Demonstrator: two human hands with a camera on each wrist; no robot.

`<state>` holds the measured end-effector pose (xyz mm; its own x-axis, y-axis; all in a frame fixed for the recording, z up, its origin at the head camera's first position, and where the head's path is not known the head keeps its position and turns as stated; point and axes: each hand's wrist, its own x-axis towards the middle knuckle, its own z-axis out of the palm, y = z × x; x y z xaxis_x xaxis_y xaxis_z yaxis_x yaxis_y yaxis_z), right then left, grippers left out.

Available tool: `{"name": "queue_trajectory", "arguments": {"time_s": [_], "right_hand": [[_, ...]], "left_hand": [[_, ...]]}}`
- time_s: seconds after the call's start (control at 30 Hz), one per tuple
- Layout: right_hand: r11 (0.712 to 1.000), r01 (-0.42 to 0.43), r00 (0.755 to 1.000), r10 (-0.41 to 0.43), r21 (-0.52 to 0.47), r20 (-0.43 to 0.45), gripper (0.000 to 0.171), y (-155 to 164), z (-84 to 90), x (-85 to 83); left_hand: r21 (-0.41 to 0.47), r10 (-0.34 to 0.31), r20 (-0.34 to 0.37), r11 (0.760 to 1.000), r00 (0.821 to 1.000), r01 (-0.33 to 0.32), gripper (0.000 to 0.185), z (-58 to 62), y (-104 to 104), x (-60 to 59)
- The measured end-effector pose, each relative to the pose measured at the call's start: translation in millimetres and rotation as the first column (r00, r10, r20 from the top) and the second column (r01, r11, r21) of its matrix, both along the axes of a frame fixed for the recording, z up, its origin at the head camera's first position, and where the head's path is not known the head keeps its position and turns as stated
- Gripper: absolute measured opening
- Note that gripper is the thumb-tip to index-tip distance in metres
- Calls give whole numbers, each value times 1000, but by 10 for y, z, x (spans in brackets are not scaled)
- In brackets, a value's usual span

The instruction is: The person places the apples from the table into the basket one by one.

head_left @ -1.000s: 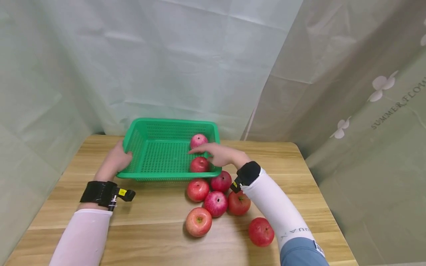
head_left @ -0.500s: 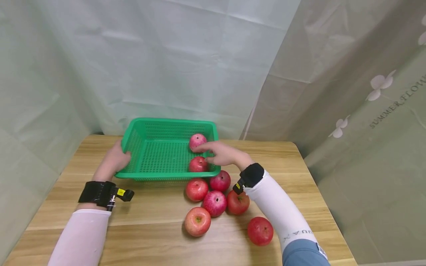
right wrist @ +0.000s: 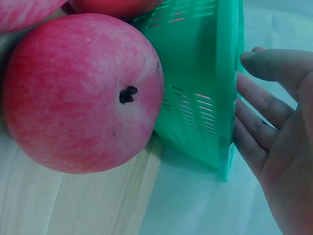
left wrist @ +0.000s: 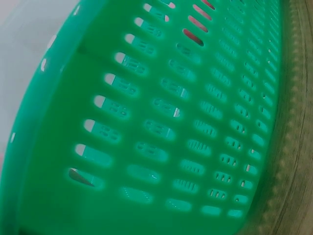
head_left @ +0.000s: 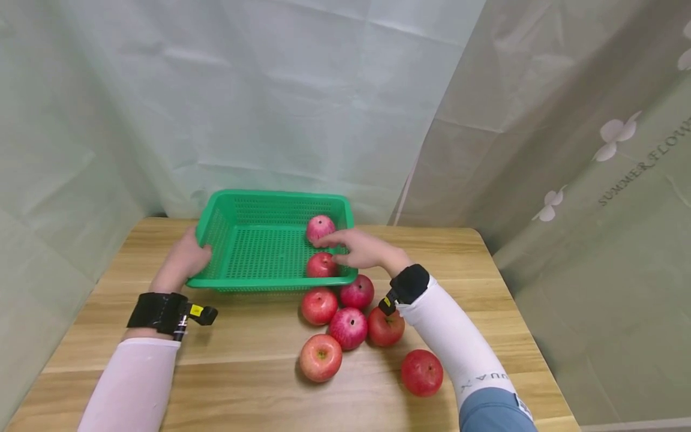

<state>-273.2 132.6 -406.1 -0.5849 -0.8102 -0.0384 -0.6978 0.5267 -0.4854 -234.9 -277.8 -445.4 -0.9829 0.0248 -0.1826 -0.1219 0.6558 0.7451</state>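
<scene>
Apples are going into the green plastic basket with holes [head_left: 254, 246], one at a time, by the look of it. Two red apples already lie inside it: the far red apple [head_left: 320, 227] by the back right corner and the near red apple [head_left: 321, 264] by the front wall. The right hand [head_left: 360, 248] reaches over the basket's right rim with its fingers [head_left: 327, 239] stretched out flat, tips just at the far apple. It grips nothing (the palm looks open in the wrist view too). The left hand [head_left: 183, 262] rests against the basket's left wall with its thumb over the rim, as if to hold it steady; how its other fingers lie I cannot tell.

I think the next move is to lift the right hand back out and pick one more apple from the wooden table [head_left: 243, 384].

Six loose red apples wait there. Five of them [head_left: 348, 327] huddle just in front of the basket, and a lone red apple [head_left: 421, 372] sits by the right sleeve [head_left: 456, 354]. That sleeve lies close over the huddle, so it may bump one and make it roll. Pale curtains [head_left: 302, 90] hang behind.
</scene>
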Motion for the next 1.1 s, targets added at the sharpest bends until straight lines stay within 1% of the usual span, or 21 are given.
{"name": "queue_trajectory", "arguments": {"time_s": [0.17,0.4,0.5,0.83,0.97,1.1], "right_hand": [[1000,1,1000,-1,-12,5,48,18,-13,-15],[999,23,1000,-23,-40,7,48,63,-14,2],[999,20,1000,-21,-48,-1,48,77,-4,10],[997,25,1000,-27,-77,-13,46,135,-2,37],[997,20,1000,-22,-79,-22,44,167,-13,49],[996,20,999,-22,-86,-27,42,201,-22,64]], "left_hand": [[-2,1,-5,1000,1000,-1,64,-8,-4,-32],[-10,-2,9,1000,1000,2,64,25,21,-47],[-8,0,14,1000,1000,0,65,26,20,-52],[-15,-3,2,1000,1000,3,65,-6,-2,-57],[-7,-4,13,1000,1000,4,66,-12,-8,-46],[-22,-6,16,1000,1000,6,67,-11,-20,-35]]}}
